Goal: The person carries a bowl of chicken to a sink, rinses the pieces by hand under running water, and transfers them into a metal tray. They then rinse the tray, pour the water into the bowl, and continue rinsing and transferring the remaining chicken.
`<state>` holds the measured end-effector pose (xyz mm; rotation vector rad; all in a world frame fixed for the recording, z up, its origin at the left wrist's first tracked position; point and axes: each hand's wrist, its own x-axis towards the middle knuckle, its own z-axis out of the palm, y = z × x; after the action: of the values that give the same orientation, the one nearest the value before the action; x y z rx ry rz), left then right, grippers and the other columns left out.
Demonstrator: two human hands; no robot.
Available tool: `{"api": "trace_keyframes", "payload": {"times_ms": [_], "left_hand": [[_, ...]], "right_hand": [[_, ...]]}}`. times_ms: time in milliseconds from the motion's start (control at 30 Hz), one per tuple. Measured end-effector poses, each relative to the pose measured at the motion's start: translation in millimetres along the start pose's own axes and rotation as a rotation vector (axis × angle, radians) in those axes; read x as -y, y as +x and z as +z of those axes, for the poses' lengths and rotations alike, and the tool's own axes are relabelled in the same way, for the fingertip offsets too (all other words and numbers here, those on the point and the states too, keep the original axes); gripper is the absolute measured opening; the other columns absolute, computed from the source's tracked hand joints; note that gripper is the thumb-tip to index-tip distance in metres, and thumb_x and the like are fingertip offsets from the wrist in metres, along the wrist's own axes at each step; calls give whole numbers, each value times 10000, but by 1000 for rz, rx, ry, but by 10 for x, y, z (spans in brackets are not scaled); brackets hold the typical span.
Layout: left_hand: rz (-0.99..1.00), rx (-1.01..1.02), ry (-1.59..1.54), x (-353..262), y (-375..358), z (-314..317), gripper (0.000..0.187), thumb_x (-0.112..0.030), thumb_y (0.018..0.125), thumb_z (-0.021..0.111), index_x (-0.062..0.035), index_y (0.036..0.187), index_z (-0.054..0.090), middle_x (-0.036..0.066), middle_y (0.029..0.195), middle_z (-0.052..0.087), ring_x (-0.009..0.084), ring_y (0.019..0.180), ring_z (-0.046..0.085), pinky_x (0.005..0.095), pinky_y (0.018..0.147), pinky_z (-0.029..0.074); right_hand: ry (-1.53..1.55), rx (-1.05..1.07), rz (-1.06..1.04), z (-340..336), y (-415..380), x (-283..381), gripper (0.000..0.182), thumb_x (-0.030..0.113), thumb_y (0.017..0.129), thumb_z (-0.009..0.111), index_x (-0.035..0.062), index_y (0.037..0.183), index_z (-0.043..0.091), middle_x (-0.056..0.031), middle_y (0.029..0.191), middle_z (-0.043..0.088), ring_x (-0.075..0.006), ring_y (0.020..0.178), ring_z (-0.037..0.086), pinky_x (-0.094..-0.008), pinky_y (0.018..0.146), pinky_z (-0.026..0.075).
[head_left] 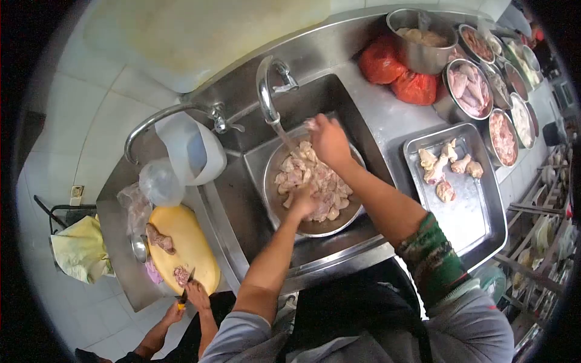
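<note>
A round metal bowl [272, 213] full of raw meat pieces [324, 193] stands in the sink. My left hand [302, 201] reaches down into the meat, its fingertips hidden among the pieces. Above the bowl's upper right side, my right hand [328, 140] is raised with its fingers closed round a small pale piece that I cannot make out. Water runs from the faucet [264, 85] into the bowl, just left of my right hand.
Right of the sink, a metal tray [475, 224] holds several meat pieces. Metal bowls [445, 109] and red bags [382, 60] stand behind it. At left are a second faucet [163, 115], a white plastic container [209, 151] and a co-worker's hands [196, 296] with a knife at a yellow board [187, 233].
</note>
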<state>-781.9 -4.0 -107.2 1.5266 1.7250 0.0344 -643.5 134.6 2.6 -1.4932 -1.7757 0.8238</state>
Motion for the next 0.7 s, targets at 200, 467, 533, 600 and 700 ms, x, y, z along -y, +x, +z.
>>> {"api": "trace_keyframes", "payload": {"times_ms": [200, 467, 533, 600, 700], "left_hand": [[54, -116, 200, 217, -111, 612, 586, -192, 725, 761, -129, 1261, 535, 199, 1314, 470, 428, 1130, 519, 436, 962, 439], [-105, -116, -688, -324, -15, -433, 312, -239, 865, 625, -50, 1113, 609, 128, 949, 677, 242, 865, 638, 364, 772, 497], [98, -169, -611, -499, 187, -603, 324, -266, 892, 604, -43, 1127, 606, 112, 968, 677, 206, 880, 631, 340, 787, 493], [235, -148, -611, -619, 402, -689, 342, -286, 908, 594, -34, 1139, 603, 101, 981, 677, 184, 892, 626, 320, 802, 487], [307, -55, -628, -881, 562, -792, 368, -313, 915, 597, -10, 1123, 615, 86, 976, 680, 167, 902, 622, 301, 812, 476]], "right_hand": [[285, -63, 215, -1531, -459, 139, 281, 211, 888, 613, 47, 1110, 568, -178, 907, 648, -289, 783, 658, -373, 640, 525], [-301, -124, 398, -2868, -1244, -772, 313, 144, 849, 655, 7, 1123, 589, -181, 1003, 652, -307, 922, 640, -370, 799, 503], [-484, -144, 294, -2892, -1216, -711, 318, 129, 835, 662, 4, 1119, 594, -200, 1023, 642, -352, 958, 626, -378, 838, 492], [-709, -329, 19, -2859, -1147, -457, 317, 116, 825, 665, 8, 1115, 600, -213, 1035, 630, -383, 949, 613, -380, 826, 493], [-22, -356, 161, -2532, -963, 74, 235, 92, 861, 628, 33, 1088, 623, -144, 990, 649, -248, 844, 633, -352, 773, 503]]}}
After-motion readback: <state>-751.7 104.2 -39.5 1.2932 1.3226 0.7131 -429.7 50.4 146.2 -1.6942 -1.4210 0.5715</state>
